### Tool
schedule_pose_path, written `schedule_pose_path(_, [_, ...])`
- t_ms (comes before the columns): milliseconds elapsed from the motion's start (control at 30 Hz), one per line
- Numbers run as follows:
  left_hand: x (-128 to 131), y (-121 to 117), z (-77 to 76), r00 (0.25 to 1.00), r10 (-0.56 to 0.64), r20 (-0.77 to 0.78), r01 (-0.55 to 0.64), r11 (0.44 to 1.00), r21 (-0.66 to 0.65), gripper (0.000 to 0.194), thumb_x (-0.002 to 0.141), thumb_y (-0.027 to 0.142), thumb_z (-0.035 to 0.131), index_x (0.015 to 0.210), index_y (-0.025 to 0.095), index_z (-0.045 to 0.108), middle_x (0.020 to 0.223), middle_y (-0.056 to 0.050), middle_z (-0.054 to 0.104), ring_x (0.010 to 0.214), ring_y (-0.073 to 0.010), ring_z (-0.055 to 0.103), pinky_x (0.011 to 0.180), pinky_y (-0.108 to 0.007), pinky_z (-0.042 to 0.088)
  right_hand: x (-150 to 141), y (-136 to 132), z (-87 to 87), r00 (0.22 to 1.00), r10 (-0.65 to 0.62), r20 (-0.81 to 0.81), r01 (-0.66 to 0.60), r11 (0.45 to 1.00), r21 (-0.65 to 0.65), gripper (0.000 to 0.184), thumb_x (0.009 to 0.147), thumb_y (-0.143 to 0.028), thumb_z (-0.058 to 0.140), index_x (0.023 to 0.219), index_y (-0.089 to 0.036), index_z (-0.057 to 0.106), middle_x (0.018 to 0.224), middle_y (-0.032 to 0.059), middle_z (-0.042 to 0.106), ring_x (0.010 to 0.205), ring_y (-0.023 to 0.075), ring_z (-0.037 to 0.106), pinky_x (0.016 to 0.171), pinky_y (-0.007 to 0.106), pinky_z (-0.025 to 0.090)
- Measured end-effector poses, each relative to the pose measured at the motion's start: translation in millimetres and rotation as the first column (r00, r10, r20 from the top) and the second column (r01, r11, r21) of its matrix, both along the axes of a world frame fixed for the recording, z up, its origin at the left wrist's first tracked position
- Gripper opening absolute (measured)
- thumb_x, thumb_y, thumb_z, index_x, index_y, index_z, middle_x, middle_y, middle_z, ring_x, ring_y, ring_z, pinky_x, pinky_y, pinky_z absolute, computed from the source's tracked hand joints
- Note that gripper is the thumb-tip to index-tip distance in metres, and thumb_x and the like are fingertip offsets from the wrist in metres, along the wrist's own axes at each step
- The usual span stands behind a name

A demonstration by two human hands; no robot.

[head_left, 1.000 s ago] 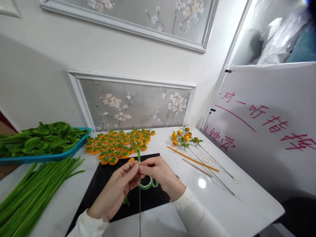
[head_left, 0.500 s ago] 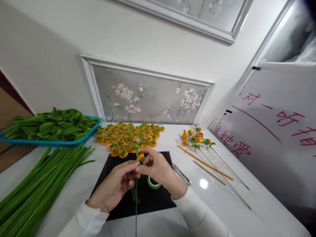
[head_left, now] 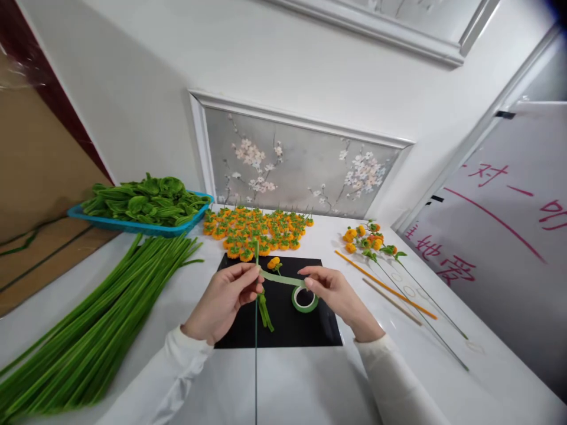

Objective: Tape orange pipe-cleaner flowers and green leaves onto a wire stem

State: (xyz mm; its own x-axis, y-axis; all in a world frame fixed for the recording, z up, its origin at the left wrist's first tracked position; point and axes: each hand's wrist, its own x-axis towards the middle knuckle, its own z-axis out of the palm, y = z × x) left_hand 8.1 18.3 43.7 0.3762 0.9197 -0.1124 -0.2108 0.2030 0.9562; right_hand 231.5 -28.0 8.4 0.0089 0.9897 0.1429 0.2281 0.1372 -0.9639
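My left hand (head_left: 225, 298) pinches a thin green wire stem (head_left: 256, 354) that stands upright over the black mat (head_left: 305, 330), with a green pipe-cleaner tip above the fingers. A strip of green floral tape (head_left: 280, 278) stretches from that pinch to my right hand (head_left: 334, 292), whose fingers are closed on the tape's far end. The tape roll (head_left: 305, 299) hangs just under the right fingers. One small orange flower (head_left: 273, 262) lies on the mat behind the tape.
A long bundle of green pipe cleaners (head_left: 88, 336) lies on the left of the white table. A blue tray of green leaves (head_left: 146, 203) sits at the back left. Several orange flowers (head_left: 257, 227) are massed behind the mat. Finished flower stems (head_left: 372, 242) and an orange stick (head_left: 385, 285) lie on the right.
My hands have drawn apart: the right hand pulled a strip of tape out to the right from the stem. The view has swung to the left.
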Motion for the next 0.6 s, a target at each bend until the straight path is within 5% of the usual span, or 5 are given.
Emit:
schedule_pose_path(333, [0, -7, -18.0, 0.999, 0.022, -0.029, -0.021, 0.999, 0.036, 0.021, 0.076, 0.034, 0.069, 0.068, 0.016, 0.064, 0.063, 0.001, 0.059, 0.055, -0.0063, 0.048, 0.045, -0.013, 0.038, 7, -6, -17.0, 0.933, -0.009, 0.360, -0.019, 0.997, 0.074, 0.024, 0.085, -0.034, 0.053, 0.087, -0.020, 0.073, 0.075, 0.0031, 0.068, 0.066, 0.0164, 0.057, 0.059, 0.026, 0.042])
schedule_pose_path(467, [3, -12, -17.4, 0.997, 0.047, -0.055, -0.041, 0.994, 0.101, 0.021, 0.078, 0.035, 0.067, 0.068, 0.016, 0.063, 0.061, 0.002, 0.059, 0.053, -0.0069, 0.046, 0.046, -0.015, 0.036, -1, 2, -13.4, 0.962, -0.177, 0.207, 0.144, 0.976, 0.162, 0.026, 0.084, -0.036, 0.053, 0.092, -0.018, 0.071, 0.082, 0.0063, 0.071, 0.070, 0.0185, 0.063, 0.063, 0.028, 0.048])
schedule_pose_path(600, [5, -16, -17.3, 0.996, 0.055, -0.074, -0.045, 0.989, 0.139, 0.022, 0.078, 0.036, 0.066, 0.067, 0.017, 0.063, 0.059, 0.002, 0.059, 0.051, -0.0076, 0.045, 0.045, -0.017, 0.035, -19, 17, 10.5, 0.987, -0.162, 0.011, 0.157, 0.969, 0.191, 0.029, 0.082, -0.037, 0.055, 0.096, -0.016, 0.069, 0.081, 0.0064, 0.071, 0.068, 0.0176, 0.064, 0.065, 0.030, 0.051])
